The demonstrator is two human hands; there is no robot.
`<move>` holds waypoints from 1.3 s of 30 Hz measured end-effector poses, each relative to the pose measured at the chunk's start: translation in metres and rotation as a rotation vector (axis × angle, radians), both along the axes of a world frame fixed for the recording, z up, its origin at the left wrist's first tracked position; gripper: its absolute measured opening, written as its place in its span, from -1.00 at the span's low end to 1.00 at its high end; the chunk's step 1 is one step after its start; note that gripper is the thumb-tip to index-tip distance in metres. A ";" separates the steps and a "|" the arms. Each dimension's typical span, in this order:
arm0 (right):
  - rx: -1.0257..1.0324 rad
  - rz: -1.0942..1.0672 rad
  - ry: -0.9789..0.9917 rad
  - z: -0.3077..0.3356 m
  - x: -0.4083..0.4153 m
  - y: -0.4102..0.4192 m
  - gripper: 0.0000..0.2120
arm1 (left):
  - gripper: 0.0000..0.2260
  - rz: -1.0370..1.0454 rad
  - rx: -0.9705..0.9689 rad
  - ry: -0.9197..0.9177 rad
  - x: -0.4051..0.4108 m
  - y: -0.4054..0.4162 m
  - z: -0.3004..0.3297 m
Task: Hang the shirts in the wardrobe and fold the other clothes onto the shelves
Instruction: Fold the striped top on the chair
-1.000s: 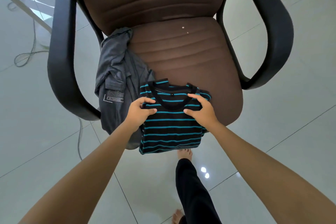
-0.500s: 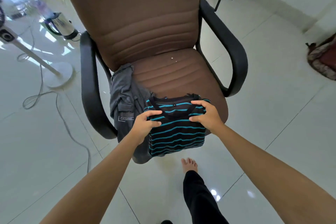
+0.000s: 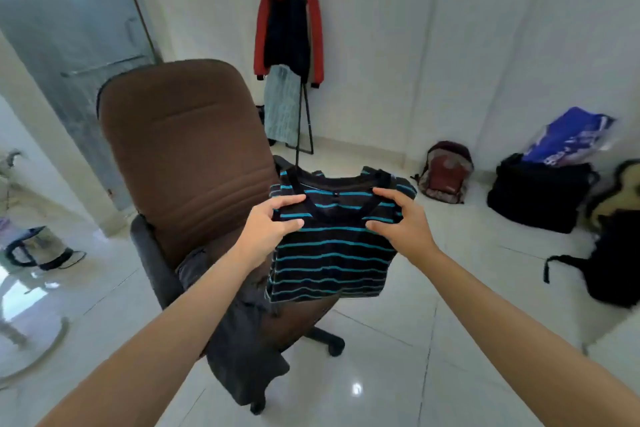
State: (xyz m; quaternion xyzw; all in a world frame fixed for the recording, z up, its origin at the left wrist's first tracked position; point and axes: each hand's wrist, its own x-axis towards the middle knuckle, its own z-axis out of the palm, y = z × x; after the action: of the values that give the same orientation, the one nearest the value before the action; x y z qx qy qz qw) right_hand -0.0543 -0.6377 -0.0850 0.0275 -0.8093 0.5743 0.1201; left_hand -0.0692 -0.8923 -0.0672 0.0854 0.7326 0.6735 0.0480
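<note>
Left hand [image 3: 269,224]: fingers curled over the top layer, thumb beneath, pinching the folded striped T-shirt [image 3: 334,246] just left of the neckline.
Right hand [image 3: 398,218]: mirrored pinch, just right of the neckline.
Garment position: lifted clear of the brown office chair [image 3: 188,149], held in the air at chest level in front of the body, collar edge away from the camera, hem edge sagging toward it.
Key relation: shirt's short stack lying flat between both hands, long axis left to right; neither hand nearer, grip even.
Still on the chair: grey garment [image 3: 239,315] draped over the seat front.
Not in view: wardrobe and shelves.
Background: red-and-black jacket [image 3: 287,24] on a stand, backpacks [image 3: 446,172] along the wall.
</note>
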 end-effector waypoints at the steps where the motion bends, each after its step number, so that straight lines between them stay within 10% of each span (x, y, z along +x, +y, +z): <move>1: 0.021 -0.045 0.045 0.018 0.020 0.017 -0.47 | -0.62 -0.047 0.017 0.026 0.006 0.017 0.016; 19: 0.347 -0.971 0.396 0.161 0.486 0.302 -0.45 | -0.53 -1.088 0.261 0.122 0.259 0.444 0.151; 39: 0.527 -1.863 0.433 0.228 0.861 0.347 -0.49 | -0.51 -1.950 0.491 0.270 0.637 0.687 0.240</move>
State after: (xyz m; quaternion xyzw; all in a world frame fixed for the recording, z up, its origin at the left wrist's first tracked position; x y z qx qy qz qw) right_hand 0.8071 -0.2911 0.1425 -0.4895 -0.5702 0.0350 0.6588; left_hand 0.5673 -0.2049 0.1725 0.7291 0.1842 0.4573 0.4746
